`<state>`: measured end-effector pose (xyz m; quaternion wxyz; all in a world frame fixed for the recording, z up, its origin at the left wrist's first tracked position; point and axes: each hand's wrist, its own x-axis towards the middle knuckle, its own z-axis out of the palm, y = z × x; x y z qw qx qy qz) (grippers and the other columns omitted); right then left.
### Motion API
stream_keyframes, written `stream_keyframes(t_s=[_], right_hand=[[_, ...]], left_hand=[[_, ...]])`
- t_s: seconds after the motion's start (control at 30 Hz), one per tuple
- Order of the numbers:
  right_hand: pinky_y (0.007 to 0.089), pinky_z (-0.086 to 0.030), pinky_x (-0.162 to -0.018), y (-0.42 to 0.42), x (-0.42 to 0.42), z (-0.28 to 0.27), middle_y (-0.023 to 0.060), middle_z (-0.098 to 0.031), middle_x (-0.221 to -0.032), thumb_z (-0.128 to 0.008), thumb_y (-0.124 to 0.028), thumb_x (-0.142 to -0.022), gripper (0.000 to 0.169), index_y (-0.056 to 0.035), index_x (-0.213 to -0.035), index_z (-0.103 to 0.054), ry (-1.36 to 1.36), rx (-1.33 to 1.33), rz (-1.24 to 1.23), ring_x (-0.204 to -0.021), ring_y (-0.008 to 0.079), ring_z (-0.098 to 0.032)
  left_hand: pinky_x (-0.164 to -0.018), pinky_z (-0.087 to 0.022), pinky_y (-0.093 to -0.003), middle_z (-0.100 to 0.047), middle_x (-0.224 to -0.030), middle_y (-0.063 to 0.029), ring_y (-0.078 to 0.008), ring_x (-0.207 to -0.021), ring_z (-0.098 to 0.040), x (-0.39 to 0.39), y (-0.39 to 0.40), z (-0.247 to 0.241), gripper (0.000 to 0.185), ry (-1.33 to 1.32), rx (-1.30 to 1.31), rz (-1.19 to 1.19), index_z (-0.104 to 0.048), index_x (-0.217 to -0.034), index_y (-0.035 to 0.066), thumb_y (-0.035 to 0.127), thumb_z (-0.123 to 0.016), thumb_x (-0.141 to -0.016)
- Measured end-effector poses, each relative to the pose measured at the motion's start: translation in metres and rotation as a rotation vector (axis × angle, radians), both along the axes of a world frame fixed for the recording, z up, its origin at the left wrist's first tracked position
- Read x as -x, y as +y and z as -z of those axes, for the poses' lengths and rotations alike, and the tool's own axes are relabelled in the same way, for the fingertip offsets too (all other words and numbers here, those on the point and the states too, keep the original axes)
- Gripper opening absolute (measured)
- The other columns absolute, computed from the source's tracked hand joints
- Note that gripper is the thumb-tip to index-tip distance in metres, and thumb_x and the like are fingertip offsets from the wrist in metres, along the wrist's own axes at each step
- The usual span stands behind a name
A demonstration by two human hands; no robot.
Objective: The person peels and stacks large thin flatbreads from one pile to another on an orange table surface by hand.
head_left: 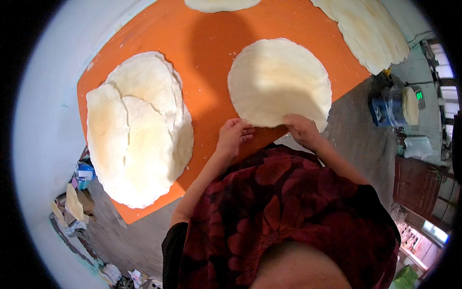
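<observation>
A round, pale flatbread sheet [278,79] lies on the orange tabletop [209,101] in front of me, its near edge reaching the table's edge. My right hand [301,130] has its fingertips at that near edge, apparently pinching it; the thumb is hidden. At the sheet's lower left edge is my left hand [234,134], fingers curled, fingertips touching or very close to the rim; whether it grips the sheet cannot be told. On the left of the table rests a pile of folded and overlapping flatbread sheets [144,126].
More flatbread sheets [371,32] overhang the table's far right corner, and another [222,3] shows at the top edge. Beyond the table on the right are a blue container [384,108] and a digital scale display [419,95]. Cardboard and bags lie on the floor at lower left.
</observation>
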<state>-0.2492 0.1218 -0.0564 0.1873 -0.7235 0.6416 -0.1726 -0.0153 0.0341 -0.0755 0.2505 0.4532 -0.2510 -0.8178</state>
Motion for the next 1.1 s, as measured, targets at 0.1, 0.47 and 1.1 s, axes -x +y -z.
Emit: stream_keyframes(t_s=[0.1,0.47,1.1], right_hand=[[0.0384,-0.044,-0.070,-0.034,-0.003,-0.022,0.0149,-0.059,-0.084,-0.050,-0.017,-0.079,0.021,-0.0023,-0.092,-0.055,-0.298,-0.042,0.194,-0.078,0.0324,-0.056],[0.0255,-0.043,-0.075,-0.108,-0.054,-0.018,0.0055,-0.058,-0.092,-0.050,-0.016,-0.083,0.027,0.0019,-0.102,-0.054,-0.773,-0.217,-0.033,-0.083,0.0122,-0.053],[0.0307,-0.045,-0.061,-0.123,-0.045,0.000,0.0112,-0.061,-0.072,-0.053,-0.026,-0.077,0.027,-0.0003,-0.081,-0.060,-0.851,-0.364,-0.054,-0.066,0.0199,-0.058]], left_hand=[[-0.065,-0.046,-0.0288,-0.055,-0.085,-0.0071,-0.0165,-0.075,-0.055,0.007,-0.008,-0.008,0.027,0.116,-0.023,-0.202,-0.046,-0.098,0.003,0.025,-0.052,-0.084],[-0.063,-0.048,-0.0258,-0.055,-0.091,-0.0054,-0.0129,-0.077,-0.055,0.031,-0.028,-0.029,0.029,0.032,0.261,-0.262,-0.046,-0.106,0.001,0.015,-0.055,-0.082],[-0.063,-0.045,-0.0235,-0.058,-0.082,-0.0028,-0.0101,-0.072,-0.054,0.037,-0.023,-0.014,0.018,-0.014,0.314,-0.417,-0.055,-0.091,0.002,0.016,-0.058,-0.080]])
